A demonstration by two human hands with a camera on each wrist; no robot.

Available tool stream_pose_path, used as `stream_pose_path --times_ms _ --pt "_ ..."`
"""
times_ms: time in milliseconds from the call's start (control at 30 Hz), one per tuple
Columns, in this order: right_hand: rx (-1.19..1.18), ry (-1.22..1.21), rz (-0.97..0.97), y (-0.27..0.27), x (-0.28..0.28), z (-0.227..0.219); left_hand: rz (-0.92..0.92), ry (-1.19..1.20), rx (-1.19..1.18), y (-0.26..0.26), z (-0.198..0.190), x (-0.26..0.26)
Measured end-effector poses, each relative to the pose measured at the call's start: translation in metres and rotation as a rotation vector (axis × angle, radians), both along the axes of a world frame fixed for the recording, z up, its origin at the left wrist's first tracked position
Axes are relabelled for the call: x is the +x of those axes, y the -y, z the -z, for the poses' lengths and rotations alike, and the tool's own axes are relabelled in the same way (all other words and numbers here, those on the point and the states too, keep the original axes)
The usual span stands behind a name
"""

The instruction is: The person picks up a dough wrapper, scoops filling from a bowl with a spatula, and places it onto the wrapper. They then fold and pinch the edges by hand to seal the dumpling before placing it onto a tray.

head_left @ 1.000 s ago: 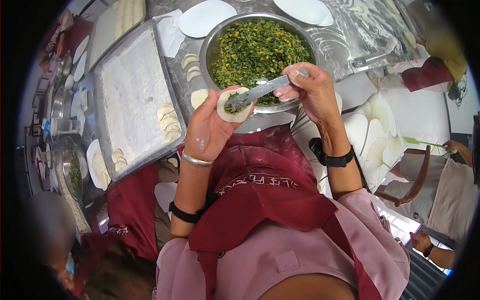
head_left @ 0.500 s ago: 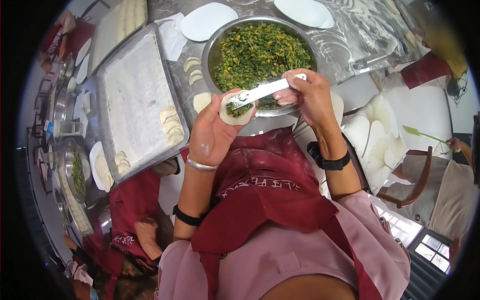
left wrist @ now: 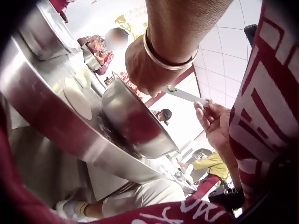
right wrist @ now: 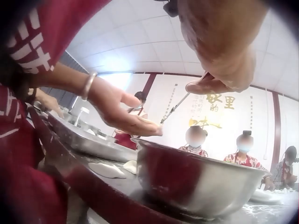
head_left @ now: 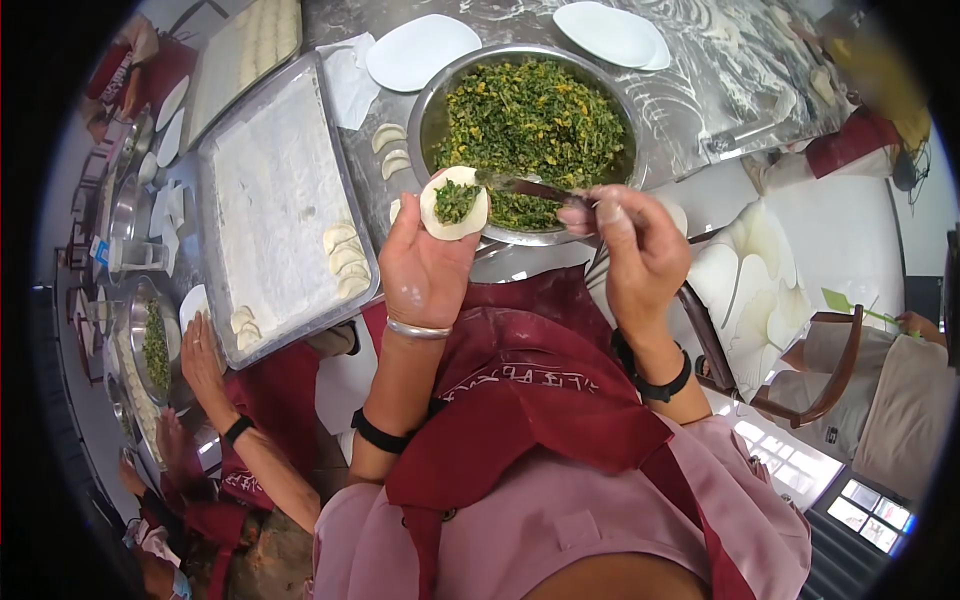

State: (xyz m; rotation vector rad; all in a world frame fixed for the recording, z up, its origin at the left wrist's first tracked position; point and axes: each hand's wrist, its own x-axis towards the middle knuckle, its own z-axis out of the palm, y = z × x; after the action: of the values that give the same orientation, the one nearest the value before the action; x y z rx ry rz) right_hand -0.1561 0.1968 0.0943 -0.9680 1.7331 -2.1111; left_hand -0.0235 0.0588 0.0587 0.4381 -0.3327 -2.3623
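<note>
My left hand (head_left: 430, 275) is palm up, with a round dough wrapper (head_left: 447, 230) resting on its fingers. A mound of chopped green filling (head_left: 457, 200) sits in the wrapper's middle. My right hand (head_left: 645, 245) grips a narrow flat spatula (head_left: 540, 189) by its end. The spatula's tip points left, close to the wrapper's right edge. Below and beyond both hands stands a steel bowl (head_left: 428, 130) holding green and yellow chopped filling (head_left: 540, 115). In the right wrist view the left hand's fingers extend nearly straight, level above the bowl's rim (right wrist: 210, 161).
Left of the bowl lies a floured tray (head_left: 270, 190) with several folded dumplings (head_left: 345, 260) along its edges. Two dumplings (head_left: 388, 137) sit between tray and bowl. White plates (head_left: 425, 50) stand behind. Another person's hand (head_left: 203, 365) reaches in at the tray's lower left.
The spatula has come off the filling and moved right with my right hand, tilting darker side to view. The wrapper shows its filling uncovered. Another person's arm has appeared at left.
</note>
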Motion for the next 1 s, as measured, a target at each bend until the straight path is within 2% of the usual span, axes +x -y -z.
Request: stream_pose_path --times_ms 100,300,400,533,633,733,1000 --pt "-0.031 -0.116 0.025 0.001 0.006 0.014 -0.009 -0.009 0.001 -0.001 0.000 -0.001" --pt "0.065 -0.619 0.041 0.000 0.010 0.009 -0.022 0.003 -0.001 -0.001 0.001 -0.001" --pt "0.065 -0.836 -0.028 -0.002 0.012 0.010 -0.028 0.003 0.006 -0.001 0.000 -0.001" --pt "0.084 -0.837 -0.110 -0.004 0.017 0.009 -0.018 0.003 0.010 0.002 0.000 0.001" --pt "0.115 -0.795 -0.072 -0.006 0.008 0.004 -0.031 0.014 0.021 0.003 0.004 0.003" --pt "0.152 -0.633 0.064 -0.006 0.002 -0.002 -0.020 0.005 0.024 0.003 0.004 0.006" --pt "0.408 -0.945 -0.123 0.016 -0.003 0.042 0.047 0.036 -0.003 -0.001 -0.008 0.006"
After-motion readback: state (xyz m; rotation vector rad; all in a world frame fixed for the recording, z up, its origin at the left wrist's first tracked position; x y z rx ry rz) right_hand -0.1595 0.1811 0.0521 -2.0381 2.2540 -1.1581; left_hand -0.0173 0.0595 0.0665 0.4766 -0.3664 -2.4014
